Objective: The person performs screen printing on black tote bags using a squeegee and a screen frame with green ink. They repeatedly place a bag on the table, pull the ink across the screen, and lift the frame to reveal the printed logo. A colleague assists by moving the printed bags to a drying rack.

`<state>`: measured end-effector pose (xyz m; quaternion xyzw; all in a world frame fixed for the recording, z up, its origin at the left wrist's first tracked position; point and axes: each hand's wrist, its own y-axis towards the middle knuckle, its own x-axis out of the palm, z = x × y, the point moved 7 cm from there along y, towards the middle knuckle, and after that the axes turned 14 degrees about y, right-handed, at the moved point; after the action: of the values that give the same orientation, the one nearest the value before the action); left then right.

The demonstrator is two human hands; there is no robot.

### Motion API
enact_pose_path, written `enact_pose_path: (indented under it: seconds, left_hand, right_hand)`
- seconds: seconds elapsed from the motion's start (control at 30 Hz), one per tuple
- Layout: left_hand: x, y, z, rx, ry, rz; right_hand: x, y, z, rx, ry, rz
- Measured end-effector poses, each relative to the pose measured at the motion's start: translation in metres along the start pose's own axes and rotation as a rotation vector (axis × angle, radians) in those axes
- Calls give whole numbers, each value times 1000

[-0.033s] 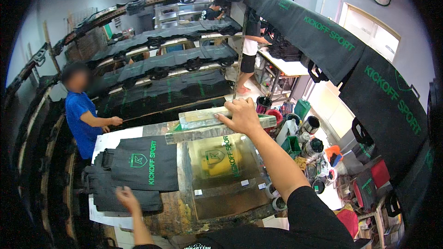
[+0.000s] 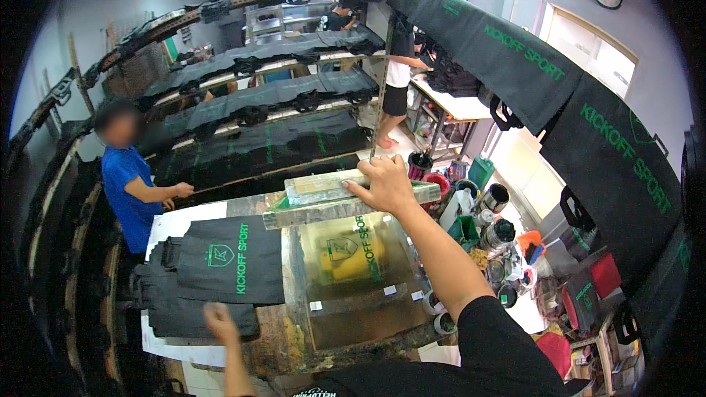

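Note:
My right hand (image 2: 387, 182) is closed on a long squeegee (image 2: 323, 186) with a pale handle, at the far bar of the screen printing frame (image 2: 305, 216). Its thumb presses the near side. Below this bar, see-through mesh (image 2: 334, 295) bears a shield and lettering, with yellow showing behind. On the left lies a stack of black fabric bags (image 2: 198, 317); the top bag (image 2: 213, 279) has a green shield and lettering. At the stack's near edge is my left hand (image 2: 220, 323), blurred, its fingers hard to make out and nothing visible in it.
Racks of black bags (image 2: 268, 143) stand beyond the table. Printed bags (image 2: 610, 154) hang at right above ink cans (image 2: 496, 197) and tubs. A person in a blue shirt (image 2: 126, 180) stands at left; another in black shorts (image 2: 396, 101) stands farther back.
My left hand has moved right and slightly nearer to me, off the printed bag's lower edge. My right hand and the squeegee have stayed in place.

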<state>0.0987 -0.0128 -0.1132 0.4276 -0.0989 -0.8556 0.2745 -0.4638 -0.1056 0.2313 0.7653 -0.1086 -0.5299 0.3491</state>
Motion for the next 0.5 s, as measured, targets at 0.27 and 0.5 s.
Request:
enact_pose_path:
  seconds: [0.27, 0.5]
  left_hand:
    - [42, -205, 112, 412, 498, -200]
    - [56, -186, 92, 277, 230, -534]
  right_hand:
    - [4, 10, -9, -21, 5, 22]
    - [2, 13, -6, -14, 22, 25]
